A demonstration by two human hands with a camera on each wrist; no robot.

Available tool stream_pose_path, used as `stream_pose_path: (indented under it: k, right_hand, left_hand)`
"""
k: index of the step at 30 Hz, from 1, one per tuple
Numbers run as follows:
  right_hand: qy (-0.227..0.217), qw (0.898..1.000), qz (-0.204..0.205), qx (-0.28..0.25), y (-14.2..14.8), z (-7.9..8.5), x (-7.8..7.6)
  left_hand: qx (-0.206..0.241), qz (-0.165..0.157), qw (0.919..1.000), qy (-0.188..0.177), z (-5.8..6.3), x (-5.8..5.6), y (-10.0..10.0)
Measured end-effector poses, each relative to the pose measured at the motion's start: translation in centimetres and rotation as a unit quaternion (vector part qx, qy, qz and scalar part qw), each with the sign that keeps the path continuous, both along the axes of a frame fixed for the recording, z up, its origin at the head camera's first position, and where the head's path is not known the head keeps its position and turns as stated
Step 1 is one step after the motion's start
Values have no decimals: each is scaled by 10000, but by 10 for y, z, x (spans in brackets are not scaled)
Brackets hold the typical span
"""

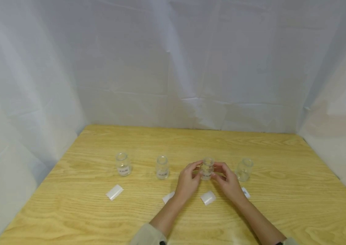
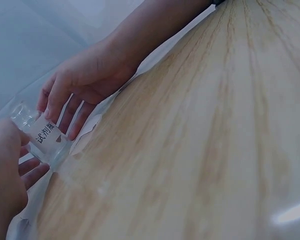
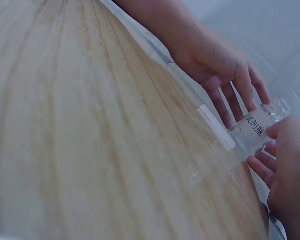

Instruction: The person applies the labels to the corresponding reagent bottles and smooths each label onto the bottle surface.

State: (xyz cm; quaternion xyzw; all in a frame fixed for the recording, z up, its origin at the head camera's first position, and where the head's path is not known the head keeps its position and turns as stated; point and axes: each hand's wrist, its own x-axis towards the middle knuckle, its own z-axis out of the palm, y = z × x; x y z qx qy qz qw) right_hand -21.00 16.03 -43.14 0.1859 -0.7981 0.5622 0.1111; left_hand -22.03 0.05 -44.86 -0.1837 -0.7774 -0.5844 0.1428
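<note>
A small clear glass reagent bottle (image 1: 207,166) stands upright between both hands, its neck open at the top. A white label (image 2: 46,134) with dark printed characters is on its side, facing me. My left hand (image 1: 187,183) holds the bottle from the left, thumb at the front near the label's edge and fingers curved behind. From the right, my right hand (image 1: 230,185) grips it the same way, thumb (image 3: 275,131) close to the label. The fingers partly hide the glass sides.
Two labelled glass bottles (image 1: 124,165) stand in a row to the left, and another glass bottle (image 1: 245,169) is just right of my right hand. White slips (image 1: 208,197) lie in front of the bottles on the wooden table (image 1: 68,211). White sheeting (image 1: 130,68) encloses the back and sides.
</note>
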Motion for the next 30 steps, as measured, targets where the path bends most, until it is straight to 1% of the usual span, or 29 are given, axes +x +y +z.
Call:
stream_pose_path:
  k: [2, 6, 16, 21, 30]
  right_hand:
    - [1, 10000, -17, 26, -2, 6, 4]
    - [-107, 9999, -41, -19, -4, 10, 7]
    - [-217, 9995, -10, -237, -2, 8, 5]
    - [-169, 9995, -30, -249, -2, 7, 6]
    - [-142, 9995, -18, -283, -3, 7, 6]
  left_hand:
    - [-8, 5, 10000, 5, 0, 0, 0]
    - [-36, 40, 10000, 38, 0, 0, 1]
    - [-45, 69, 10000, -34, 0, 0, 3]
    - [8, 59, 10000, 31, 0, 0, 3]
    - [44, 25, 10000, -17, -1, -1, 3]
